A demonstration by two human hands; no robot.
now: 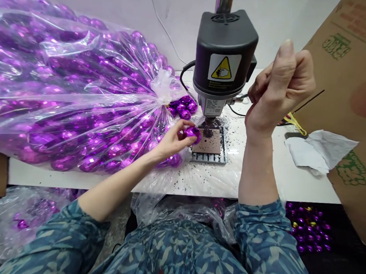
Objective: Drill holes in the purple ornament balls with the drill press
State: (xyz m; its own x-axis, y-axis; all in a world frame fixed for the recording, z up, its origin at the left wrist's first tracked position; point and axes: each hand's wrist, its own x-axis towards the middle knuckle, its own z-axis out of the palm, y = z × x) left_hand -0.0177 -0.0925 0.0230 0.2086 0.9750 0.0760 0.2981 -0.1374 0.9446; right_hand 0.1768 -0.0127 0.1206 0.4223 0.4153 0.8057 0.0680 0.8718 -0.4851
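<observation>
My left hand pinches a shiny purple ball at the left edge of the small metal work plate under the black bench drill press. My right hand is raised to the right of the machine head, fingers curled in a fist around its thin metal lever. A big clear plastic bag of purple balls lies on the white table to the left, its open mouth beside my left hand.
Dark drill chips are scattered around the plate. A crumpled white cloth and a yellow-handled tool lie at the right. A cardboard box leans at the right edge. More purple balls sit below the table.
</observation>
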